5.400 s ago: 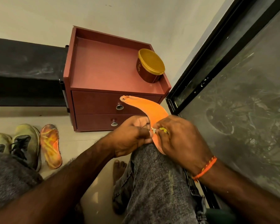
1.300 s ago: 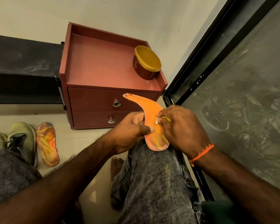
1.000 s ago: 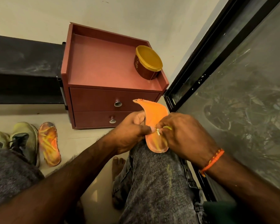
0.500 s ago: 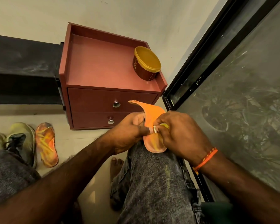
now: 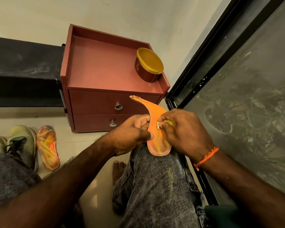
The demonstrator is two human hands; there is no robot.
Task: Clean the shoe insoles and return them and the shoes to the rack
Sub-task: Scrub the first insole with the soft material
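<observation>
At frame centre, the left hand [image 5: 130,137] pinches an orange insole [image 5: 156,129] on the knee while the right hand's [image 5: 184,130] fingers clamp a small brush [image 5: 158,125]; hard scrubbing could fold the curling insole.

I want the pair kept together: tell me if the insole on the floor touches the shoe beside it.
Apart. The head view shows a strip of bare floor between the floor insole and the nearest shoe along their facing sides.

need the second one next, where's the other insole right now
In the head view, the other insole lies flat on the floor at lower left, just right of the green shoes and left of the red drawer cabinet.
</observation>
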